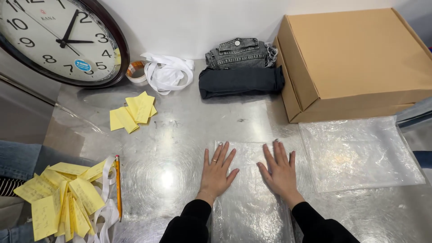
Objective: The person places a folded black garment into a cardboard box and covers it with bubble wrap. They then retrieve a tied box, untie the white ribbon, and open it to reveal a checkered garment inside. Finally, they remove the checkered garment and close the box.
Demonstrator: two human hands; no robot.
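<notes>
1. clear plastic, a flat transparent bag (249, 198), lies on the shiny metal table (171, 148) right in front of the person.
2. the left hand (217, 173) rests palm down on the bag's left part, fingers spread flat, gripping nothing.
3. the right hand (280, 171) lies just beside it on the bag's right part, fingers likewise splayed and empty.
4. a second stack of clear bags (360, 153) sits to the right, below the cardboard box (355, 58); folded jeans (240, 67) lie well apart behind.
5. risk, as i judge it: slick film on polished steel could slide or crease under uneven pressing, and trapped air could wrinkle it.
6. the pencil (118, 184) and yellow notes (67, 198) lie far left.
</notes>
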